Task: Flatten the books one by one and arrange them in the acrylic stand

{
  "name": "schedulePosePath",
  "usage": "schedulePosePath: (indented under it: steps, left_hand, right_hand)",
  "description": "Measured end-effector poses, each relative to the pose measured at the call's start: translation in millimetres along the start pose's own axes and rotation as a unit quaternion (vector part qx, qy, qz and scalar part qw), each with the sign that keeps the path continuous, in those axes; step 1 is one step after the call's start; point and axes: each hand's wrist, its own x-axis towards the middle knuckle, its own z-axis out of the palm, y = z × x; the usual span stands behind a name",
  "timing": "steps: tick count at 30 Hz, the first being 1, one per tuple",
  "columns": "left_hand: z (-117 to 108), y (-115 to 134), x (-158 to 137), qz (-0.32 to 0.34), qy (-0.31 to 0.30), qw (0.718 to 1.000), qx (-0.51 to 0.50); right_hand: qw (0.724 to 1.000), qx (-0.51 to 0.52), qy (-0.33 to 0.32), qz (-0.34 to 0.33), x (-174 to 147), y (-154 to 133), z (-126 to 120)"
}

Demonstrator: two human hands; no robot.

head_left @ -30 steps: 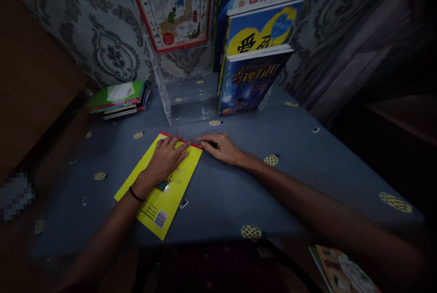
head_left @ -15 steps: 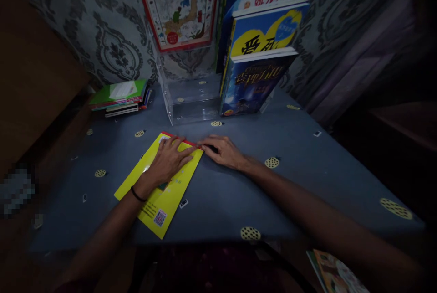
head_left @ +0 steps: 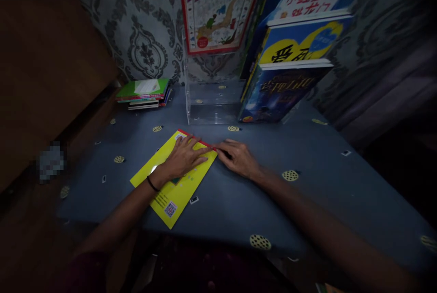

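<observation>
A yellow book with a red edge along its far side lies slanted on the table, a QR code in its near corner. My left hand rests flat on its cover, fingers spread, a dark band round the wrist. At the book's right far corner, my right hand has its fingertips closed on the red edge. The thumb of the left hand points toward those fingertips. Part of the cover is hidden beneath the left hand and forearm.
Behind the book stands a clear acrylic rack. It holds a dark blue book, a blue and yellow book and a red-bordered picture book. A stack of thin books sits back left on the patterned tablecloth.
The whole view has shifted, so the table and books appear farther right. Both hands keep nearly the same places on the yellow book.
</observation>
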Motion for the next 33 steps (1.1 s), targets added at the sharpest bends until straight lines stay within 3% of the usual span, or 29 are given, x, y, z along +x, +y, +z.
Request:
schedulePosePath:
  steps: [3, 8, 12, 17, 20, 22, 26, 30, 33]
  left_hand:
    - [-4.9, -15.2, -7.4, -0.012, -0.009, 1.0, -0.027]
    - [-17.9, -48.0, -45.6, -0.163, 0.02, 0.984, -0.064]
    - [-25.1, -57.4, -74.0, -0.209, 0.034, 0.975, -0.071]
    - [-22.7, -63.8, -76.6, -0.23, 0.047, 0.967, -0.1]
    - [-22.1, -71.9, -72.3, -0.256, 0.046, 0.948, -0.182]
    - [-25.3, -74.4, -73.4, -0.271, 0.023, 0.916, -0.296]
    - [-40.7, -71.3, -87.3, -0.253, -0.004, 0.801, -0.543]
    - [-53.6, -71.5, -103.7, -0.278, 0.001, 0.727, -0.628]
    - [-52.0, -71.7, -107.7, -0.274, -0.001, 0.702, -0.658]
  right_hand:
    - [0.999, -0.02, -0.012, -0.022, 0.5, -2.8, -1.4]
    - [0.996, -0.041, -0.067, -0.048, 0.8, -8.2, 0.0]
    - [0.991, -0.003, -0.106, -0.078, -1.6, -18.2, 10.6]
    - [0.983, 0.025, -0.158, -0.093, -6.3, -33.6, 24.2]
    - [0.978, 0.037, -0.184, -0.085, -7.3, -37.5, 25.3]
    - [0.977, 0.048, -0.19, -0.08, -7.3, -38.1, 23.7]
    - [0.976, 0.068, -0.193, -0.07, -7.1, -39.1, 18.0]
    - [0.971, 0.08, -0.22, -0.057, -7.5, -39.8, 13.3]
    - [0.963, 0.081, -0.255, -0.039, -8.6, -37.4, 12.6]
